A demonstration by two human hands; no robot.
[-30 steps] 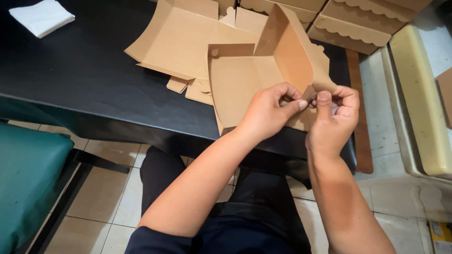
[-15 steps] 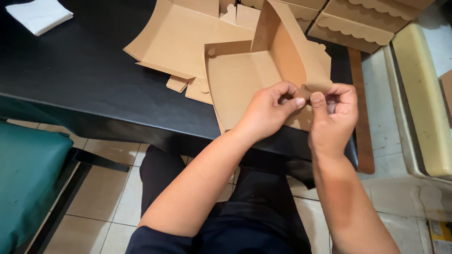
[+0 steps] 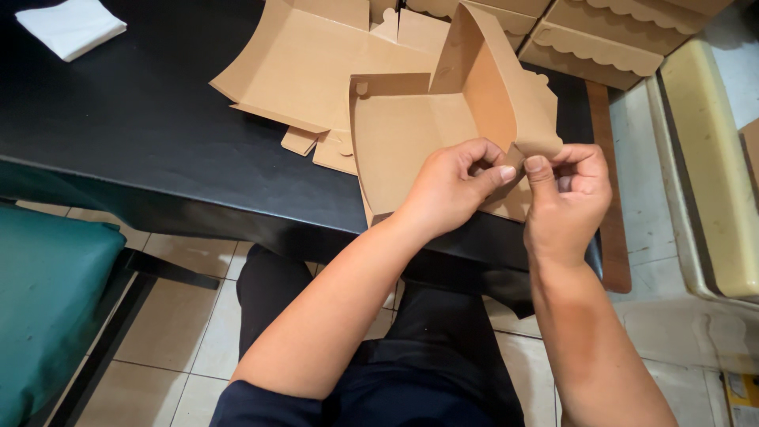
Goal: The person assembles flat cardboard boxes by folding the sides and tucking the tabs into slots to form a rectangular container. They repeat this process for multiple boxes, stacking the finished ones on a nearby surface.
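A brown cardboard box blank (image 3: 411, 134), partly folded, lies on the black table (image 3: 150, 119) near its front edge, with one side wall standing upright. My left hand (image 3: 455, 186) pinches the near corner of that wall from the left. My right hand (image 3: 565, 194) grips the corner flap (image 3: 538, 142) from the right, thumb on top. Both hands meet at the same corner, fingers closed on the cardboard.
More flat brown blanks (image 3: 300, 63) lie behind it. Folded boxes with scalloped edges (image 3: 601, 39) stand at the back right. A white cloth (image 3: 71, 28) lies at the far left. A green seat (image 3: 47, 300) is at lower left, a pale yellow bin (image 3: 711, 174) at right.
The upright side wall has been bent further inward and the corner flap folded over. Both hands stayed at the corner, shifting slightly.
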